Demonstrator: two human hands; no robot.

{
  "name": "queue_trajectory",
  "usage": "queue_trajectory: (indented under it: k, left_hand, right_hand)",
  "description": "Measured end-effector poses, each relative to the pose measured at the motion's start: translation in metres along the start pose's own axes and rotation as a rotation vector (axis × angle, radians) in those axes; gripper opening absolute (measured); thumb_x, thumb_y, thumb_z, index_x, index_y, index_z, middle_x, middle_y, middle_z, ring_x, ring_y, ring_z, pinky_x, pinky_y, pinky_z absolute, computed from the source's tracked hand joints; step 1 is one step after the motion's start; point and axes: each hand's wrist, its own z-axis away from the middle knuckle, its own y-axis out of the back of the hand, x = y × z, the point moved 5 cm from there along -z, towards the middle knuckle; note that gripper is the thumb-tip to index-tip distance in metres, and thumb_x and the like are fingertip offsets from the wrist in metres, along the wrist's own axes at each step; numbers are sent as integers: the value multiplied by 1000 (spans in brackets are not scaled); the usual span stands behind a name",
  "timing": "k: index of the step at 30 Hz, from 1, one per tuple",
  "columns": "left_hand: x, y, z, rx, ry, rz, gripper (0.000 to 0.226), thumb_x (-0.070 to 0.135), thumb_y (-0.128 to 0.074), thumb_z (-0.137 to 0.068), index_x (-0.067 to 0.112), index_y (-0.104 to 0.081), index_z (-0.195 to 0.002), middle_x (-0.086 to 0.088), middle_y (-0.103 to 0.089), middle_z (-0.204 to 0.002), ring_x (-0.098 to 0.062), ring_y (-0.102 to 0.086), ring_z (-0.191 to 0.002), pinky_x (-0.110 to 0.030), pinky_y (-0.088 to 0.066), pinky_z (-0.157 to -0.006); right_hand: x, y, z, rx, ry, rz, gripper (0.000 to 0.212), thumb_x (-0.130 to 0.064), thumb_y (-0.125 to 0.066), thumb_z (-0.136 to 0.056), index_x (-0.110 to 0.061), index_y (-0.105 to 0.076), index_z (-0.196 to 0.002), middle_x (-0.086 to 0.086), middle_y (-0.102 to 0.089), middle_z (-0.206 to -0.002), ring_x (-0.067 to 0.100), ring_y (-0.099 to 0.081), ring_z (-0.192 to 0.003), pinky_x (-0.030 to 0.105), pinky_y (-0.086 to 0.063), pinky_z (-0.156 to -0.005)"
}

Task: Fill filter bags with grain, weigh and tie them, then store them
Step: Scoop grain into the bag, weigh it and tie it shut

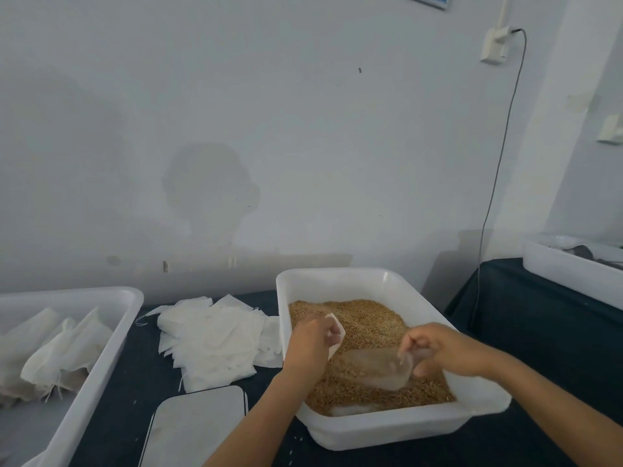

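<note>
A white plastic tub (pixel 381 429) at centre right holds brown grain (pixel 367 318). My left hand (pixel 310 342) hovers over the tub's left side and pinches a white filter bag (pixel 337 332). My right hand (pixel 441 348) grips the handle of a clear plastic scoop (pixel 377 367), which lies low on the grain with its mouth pointing left toward the bag. A loose pile of empty filter bags (pixel 215 338) lies on the dark tablecloth to the left of the tub.
A second white tub (pixel 111 335) at the left holds filled, tied bags (pixel 64 352). A flat silver scale (pixel 199 429) sits at the near edge between the tubs. Another white tub (pixel 569 274) stands at the far right. A grey cable (pixel 495 183) hangs down the wall.
</note>
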Motion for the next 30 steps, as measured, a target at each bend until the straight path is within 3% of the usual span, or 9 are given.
queue_trajectory:
  k: [3, 7, 10, 14, 16, 19, 25, 28, 30]
  left_hand:
    - [2, -10, -2, -119, -92, -70, 10, 9, -56, -93, 9, -66, -95, 1, -50, -95, -11, -48, -85, -13, -35, -72]
    - [13, -19, 1, -241, -198, -102, 6, 8, -61, -89, 8, -66, -93, 1, -56, -91, -9, -49, -81, -9, -36, -68]
    - [21, -16, 6, -244, -277, -109, 3, 7, -64, -84, 8, -62, -85, -2, -62, -87, -7, -46, -75, -7, -29, -59]
    - [29, -11, 12, -191, -369, -139, 4, 13, -67, -83, 11, -64, -82, 1, -66, -86, -5, -47, -75, -14, -31, -64]
    - [32, -8, 14, -148, -393, -164, 3, 16, -66, -84, 14, -64, -82, 5, -66, -87, -5, -51, -79, -17, -31, -65]
    - [34, -6, 14, -120, -407, -165, 4, 20, -65, -85, 16, -66, -86, 7, -67, -90, -7, -56, -85, -18, -37, -70]
    - [32, -5, 13, -113, -384, -175, 11, 27, -64, -86, 17, -66, -92, 7, -66, -96, -8, -55, -91, -24, -44, -81]
    - [30, -3, 13, -92, -378, -171, 11, 25, -63, -86, 16, -66, -92, 6, -66, -96, -9, -55, -91, -21, -43, -78]
    - [30, -3, 13, -78, -375, -170, 9, 23, -62, -87, 15, -65, -91, 6, -66, -96, -9, -55, -90, -19, -40, -75]
  right_hand:
    - [-2, 26, 10, 57, -15, 40, 16, -1, -69, -79, -11, -65, -91, -10, -68, -94, -1, -63, -94, 21, -45, -92]
    - [-1, 51, 15, 144, -81, 196, 16, -6, -71, -80, -15, -63, -91, -6, -63, -99, 8, -58, -100, 32, -44, -96]
    - [-4, 58, 13, 162, -128, 339, 16, -11, -70, -82, -17, -62, -93, -7, -60, -103, 11, -53, -107, 33, -42, -96]
    - [-16, 58, 8, 156, -147, 456, 16, -15, -70, -82, -25, -58, -88, -10, -58, -104, 11, -52, -107, 35, -42, -94]
    - [-25, 58, 4, 168, -147, 527, 16, -17, -69, -83, -26, -57, -89, -11, -58, -102, 10, -54, -102, 29, -43, -84]
    - [-41, 60, -3, 164, -122, 642, 14, -14, -63, -87, -22, -60, -98, -11, -59, -95, 2, -52, -84, 15, -29, -62]
    - [-75, 61, -15, 214, -49, 981, 24, -2, -52, -88, -20, -58, -101, -5, -64, -98, 15, -54, -89, 25, -26, -79]
    - [-89, 59, -16, 290, 30, 1167, 29, 3, -48, -85, -25, -52, -91, -4, -61, -91, 16, -46, -81, 28, -19, -74]
    - [-98, 59, -16, 339, 103, 1259, 31, 5, -49, -83, -23, -55, -92, -5, -63, -91, 16, -52, -81, 28, -25, -78]
